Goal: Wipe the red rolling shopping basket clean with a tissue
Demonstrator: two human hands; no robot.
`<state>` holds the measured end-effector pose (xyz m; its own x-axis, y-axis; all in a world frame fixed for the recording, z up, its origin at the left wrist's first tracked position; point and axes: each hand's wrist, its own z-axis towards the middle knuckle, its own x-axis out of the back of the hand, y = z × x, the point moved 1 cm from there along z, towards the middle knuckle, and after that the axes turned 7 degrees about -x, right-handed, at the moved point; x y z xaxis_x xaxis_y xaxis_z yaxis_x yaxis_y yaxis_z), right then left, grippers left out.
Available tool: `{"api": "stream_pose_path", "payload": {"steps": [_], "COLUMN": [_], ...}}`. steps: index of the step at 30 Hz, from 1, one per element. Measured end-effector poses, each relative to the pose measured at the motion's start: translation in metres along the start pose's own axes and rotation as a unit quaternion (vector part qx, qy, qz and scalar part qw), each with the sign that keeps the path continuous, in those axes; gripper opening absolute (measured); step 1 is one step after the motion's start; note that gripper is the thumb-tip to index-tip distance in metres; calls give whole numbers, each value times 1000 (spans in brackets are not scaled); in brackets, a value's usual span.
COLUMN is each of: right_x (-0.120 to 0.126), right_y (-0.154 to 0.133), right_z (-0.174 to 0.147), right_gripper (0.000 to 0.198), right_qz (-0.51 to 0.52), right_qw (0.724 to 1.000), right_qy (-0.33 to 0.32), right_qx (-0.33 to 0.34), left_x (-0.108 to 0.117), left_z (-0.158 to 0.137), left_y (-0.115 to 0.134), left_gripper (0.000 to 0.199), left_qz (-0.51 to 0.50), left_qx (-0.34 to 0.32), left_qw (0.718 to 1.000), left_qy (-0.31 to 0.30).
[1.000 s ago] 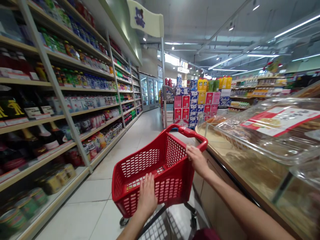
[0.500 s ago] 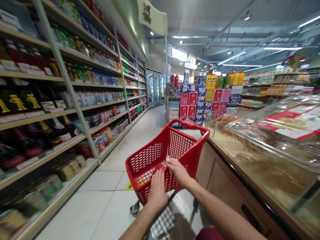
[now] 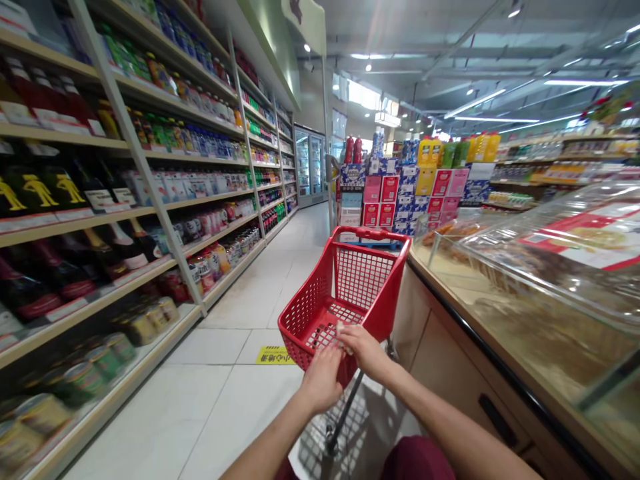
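A red plastic shopping cart (image 3: pixel 306 327) with a grid-patterned basket stands in front of me, its handle at the far end. Both hands are at the near end of the basket. My left hand (image 3: pixel 324 379) is closed over the near rim, palm down, with its fingertips partly hidden. Close beside it, almost touching, my right hand (image 3: pixel 367 350) grips the near right part of the rim. A small pale bit shows by the right fingertips, too small to name. The basket floor shows its open grid.
Drink shelves (image 3: pixel 200 150) line the left side. On the right runs a wooden counter (image 3: pixel 445 373) with glass walls and clear packs of baked food (image 3: pixel 540 247). Stacked drink cartons (image 3: pixel 380 200) stand ahead, past the cart. A yellow floor sticker (image 3: pixel 274 355) lies left of the cart.
The cart has turned and its near end has swung to the right, uncovering more of the yellow sticker. My left hand has moved right, closer to my right hand.
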<state>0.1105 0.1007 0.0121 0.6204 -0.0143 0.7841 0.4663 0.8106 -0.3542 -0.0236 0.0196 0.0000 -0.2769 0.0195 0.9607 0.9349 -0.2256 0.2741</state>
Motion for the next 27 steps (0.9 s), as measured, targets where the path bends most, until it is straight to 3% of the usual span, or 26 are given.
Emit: {"api": "stream_pose_path", "payload": {"steps": [4,8,11,14,16,20,22,24,27], "right_x": [8,2,6,7,-4,-37,-37,-26,-11], "right_y": [17,25,39,45,35,3,4,16,30], "right_z": [-20,-57,-81,-87,-80,-63,-64,-71,-79], "right_gripper": [29,29,36,41,42,44,45,45,46], "right_qz": [-28,-51,-57,-60,-62,-40,-48,-69,-94], "right_qw": [996,991,980,961,949,974,985,985,968], "right_qy": [35,84,136,178,207,172,133,124,178], "right_qx": [-72,-86,-133,-201,-227,-142,-96,-99,-153], "left_x": [10,6,3,2,1,-1,-1,-1,-3], "left_z": [-1,5,10,12,13,16,15,14,13], "left_y": [-16,-7,1,1,2,10,13,14,14], "left_gripper": [64,64,61,61,63,64,66,66,66], "left_qz": [48,52,60,68,65,57,47,31,8], "left_qx": [66,15,1,21,12,-26,-43,-48,-47], "left_qw": [997,999,998,997,998,998,998,998,999], "left_qy": [15,-4,3,8,-1,-13,-17,-18,-13]}}
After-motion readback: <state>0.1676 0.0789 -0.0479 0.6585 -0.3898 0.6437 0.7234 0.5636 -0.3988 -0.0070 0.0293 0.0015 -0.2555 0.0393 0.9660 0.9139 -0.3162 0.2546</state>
